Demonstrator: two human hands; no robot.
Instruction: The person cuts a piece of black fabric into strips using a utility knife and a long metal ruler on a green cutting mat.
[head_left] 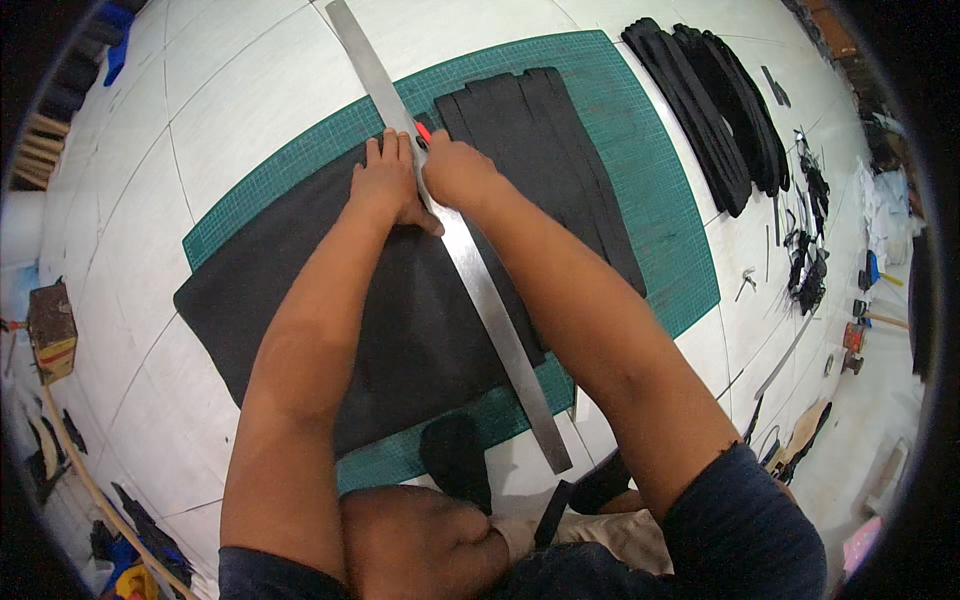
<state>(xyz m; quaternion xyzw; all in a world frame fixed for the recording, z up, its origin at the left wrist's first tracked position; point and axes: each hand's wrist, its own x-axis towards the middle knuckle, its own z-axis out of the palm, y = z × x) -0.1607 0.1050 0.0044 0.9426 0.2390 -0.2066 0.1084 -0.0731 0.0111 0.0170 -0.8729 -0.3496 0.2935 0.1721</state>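
A long steel ruler (485, 297) lies slantwise across a large piece of black fabric (300, 290). My left hand (388, 185) presses down along the ruler's left edge, its fingers stretched out and its thumb resting on the metal. Close beside it, on the ruler's right side, my right hand (457, 175) is closed round a red utility knife (423, 131). Most of the knife is hidden in the fist, and its blade cannot be made out. To the right of the ruler are stacked black fabric strips (545, 150). Under everything is a green cutting mat (655, 200).
Bundles of black fabric strips (700, 120) lie on the white tiled floor (150, 210) at the right. Beyond them are black scraps (808, 270) and a small metal tool (746, 282). A worn box (52, 330) stands at the left. My bare knee (420, 540) is near the mat's front edge.
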